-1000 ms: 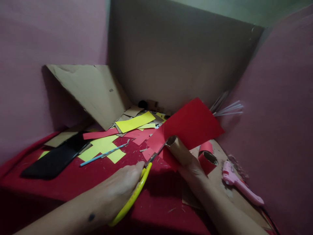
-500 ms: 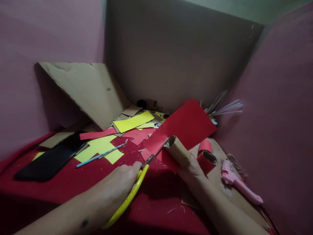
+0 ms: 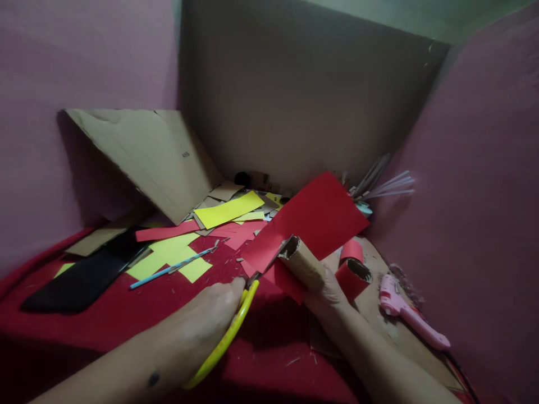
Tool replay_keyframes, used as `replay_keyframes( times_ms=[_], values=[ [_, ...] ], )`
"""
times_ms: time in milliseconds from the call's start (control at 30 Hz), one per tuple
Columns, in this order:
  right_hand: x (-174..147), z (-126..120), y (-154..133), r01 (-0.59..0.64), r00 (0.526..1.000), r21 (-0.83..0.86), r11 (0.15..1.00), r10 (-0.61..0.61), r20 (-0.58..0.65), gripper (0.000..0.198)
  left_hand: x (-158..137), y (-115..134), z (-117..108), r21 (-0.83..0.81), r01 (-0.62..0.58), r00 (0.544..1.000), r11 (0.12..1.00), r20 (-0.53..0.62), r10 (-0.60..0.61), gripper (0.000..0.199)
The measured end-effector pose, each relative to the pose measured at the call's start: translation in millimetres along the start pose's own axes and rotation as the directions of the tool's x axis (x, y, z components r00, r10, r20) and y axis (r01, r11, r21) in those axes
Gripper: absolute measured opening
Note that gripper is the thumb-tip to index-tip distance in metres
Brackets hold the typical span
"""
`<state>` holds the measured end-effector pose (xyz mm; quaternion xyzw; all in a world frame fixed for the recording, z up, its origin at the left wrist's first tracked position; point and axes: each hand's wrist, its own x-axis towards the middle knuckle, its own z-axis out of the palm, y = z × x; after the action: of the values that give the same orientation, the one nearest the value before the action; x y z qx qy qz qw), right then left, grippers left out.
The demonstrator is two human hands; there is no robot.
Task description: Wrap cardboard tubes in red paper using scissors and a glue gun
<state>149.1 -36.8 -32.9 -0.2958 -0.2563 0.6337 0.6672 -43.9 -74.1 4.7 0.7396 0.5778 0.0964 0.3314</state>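
My left hand (image 3: 213,311) is closed around the yellow handles of a pair of scissors (image 3: 229,339). Their blades reach the lower left edge of a sheet of red paper (image 3: 322,216), partly hidden by it. My right hand (image 3: 330,297) grips a brown cardboard tube (image 3: 306,262) together with the red paper, which extends up and behind the tube. Most of the right fingers are hidden under the paper. Just right of that hand, a red-covered tube (image 3: 351,283) lies beside a second red piece (image 3: 352,251).
A pink glue gun (image 3: 408,317) lies at right on cardboard. Yellow paper pieces (image 3: 229,209), a blue-striped stick (image 3: 172,269) and a black flat object (image 3: 84,275) lie on the red cloth (image 3: 155,331). A cardboard panel (image 3: 147,151) leans at left; clear sticks (image 3: 391,187) stand at back right.
The scissors and the red paper's near edge have shifted slightly left, and less of the blades shows. Both hands keep their holds.
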Motion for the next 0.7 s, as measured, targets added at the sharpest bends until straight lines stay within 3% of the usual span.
replay_keyframes(
  times_ms=[200,367,500,700],
  values=[
    [1.4,-0.2,0.8,-0.046,0.997,0.015,0.999,0.047,-0.058,0.028,1.7,-4.2,1.0,0.136,-0.118,0.993,0.984,0.015,0.117,0.018],
    [3.4,-2.2,1.9,0.051,0.996,-0.005,0.999,-0.051,-0.067,0.033,3.4,-3.3,4.8,0.141,-0.104,0.995,0.985,0.006,0.104,0.016],
    [6.4,-4.9,3.3,-0.005,0.997,0.01,1.0,0.006,-0.076,0.029,4.2,-6.0,8.2,0.178,-0.12,0.992,0.977,-0.02,0.126,0.014],
    [8.1,-4.8,3.9,0.072,0.997,-0.004,0.997,-0.072,-0.018,0.032,2.0,-4.1,6.4,0.137,-0.108,0.993,0.985,-0.028,0.113,0.009]
  ],
)
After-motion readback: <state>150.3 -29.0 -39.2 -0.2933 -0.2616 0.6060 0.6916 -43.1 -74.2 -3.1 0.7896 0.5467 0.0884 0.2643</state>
